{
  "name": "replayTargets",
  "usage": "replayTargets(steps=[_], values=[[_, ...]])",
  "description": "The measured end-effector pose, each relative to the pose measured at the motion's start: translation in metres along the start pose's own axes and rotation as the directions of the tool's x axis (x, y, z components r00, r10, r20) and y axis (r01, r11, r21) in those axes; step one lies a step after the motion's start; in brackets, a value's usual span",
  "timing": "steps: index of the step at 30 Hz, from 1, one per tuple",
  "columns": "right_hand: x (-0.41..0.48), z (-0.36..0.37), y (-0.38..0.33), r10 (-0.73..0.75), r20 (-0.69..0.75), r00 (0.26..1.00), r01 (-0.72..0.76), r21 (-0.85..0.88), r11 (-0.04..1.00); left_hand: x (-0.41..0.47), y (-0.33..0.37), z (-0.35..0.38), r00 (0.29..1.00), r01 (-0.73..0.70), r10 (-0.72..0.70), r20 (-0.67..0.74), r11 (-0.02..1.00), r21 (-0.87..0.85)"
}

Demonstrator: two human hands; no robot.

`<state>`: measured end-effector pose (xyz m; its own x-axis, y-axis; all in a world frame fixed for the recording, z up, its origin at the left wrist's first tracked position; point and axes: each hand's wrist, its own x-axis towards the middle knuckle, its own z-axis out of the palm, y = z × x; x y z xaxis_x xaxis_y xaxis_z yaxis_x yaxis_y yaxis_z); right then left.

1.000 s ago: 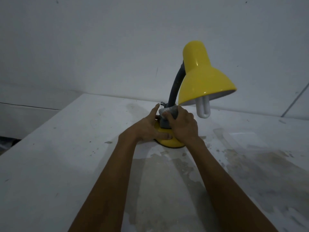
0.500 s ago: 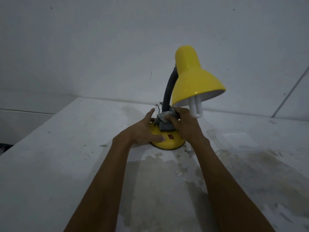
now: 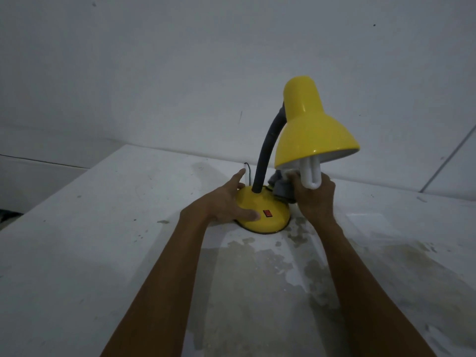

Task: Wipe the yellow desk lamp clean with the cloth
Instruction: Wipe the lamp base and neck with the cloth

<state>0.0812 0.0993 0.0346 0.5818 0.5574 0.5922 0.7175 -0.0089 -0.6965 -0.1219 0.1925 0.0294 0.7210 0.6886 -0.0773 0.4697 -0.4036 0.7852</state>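
Observation:
The yellow desk lamp stands on a white table. It has a round yellow base with a red switch, a dark flexible neck and a white bulb under the shade. My left hand lies on the left side of the base, thumb across its front, fingers spread. My right hand grips a bunched grey cloth at the right rear of the base, just under the shade's rim and beside the bulb.
A thin cord leaves the back of the base. The table top is stained and patchy in front of the lamp. A plain wall rises close behind the table's far edge.
My right hand has moved the cloth from the foot of the neck to the right rear of the base. The neck's lower end and the red switch now show. My left hand stays on the base.

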Motion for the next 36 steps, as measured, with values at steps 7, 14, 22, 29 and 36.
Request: replayTargets(steps=[7,14,22,29,36], values=[[-0.021,0.029,-0.019,-0.038,0.052,0.998,0.026,0.209,0.977,-0.002,0.004,-0.002,1.000,-0.001,0.001,0.009,1.000,0.019],[-0.036,0.031,-0.022,-0.107,-0.008,0.994,0.106,0.196,0.975,-0.015,0.029,-0.019,0.995,0.101,-0.100,-0.017,0.964,0.246],[-0.054,0.053,-0.073,-0.021,0.034,0.999,0.010,0.305,0.952,-0.043,0.050,-0.066,0.985,0.151,-0.144,-0.098,0.986,0.069],[-0.059,0.057,-0.085,-0.039,0.188,0.981,-0.048,0.437,0.898,-0.054,0.058,-0.078,0.982,0.095,-0.058,-0.182,0.975,0.202],[-0.065,0.057,-0.085,-0.109,0.160,0.981,0.016,0.495,0.869,-0.049,0.060,-0.073,0.925,-0.094,0.071,-0.373,0.995,-0.044]])
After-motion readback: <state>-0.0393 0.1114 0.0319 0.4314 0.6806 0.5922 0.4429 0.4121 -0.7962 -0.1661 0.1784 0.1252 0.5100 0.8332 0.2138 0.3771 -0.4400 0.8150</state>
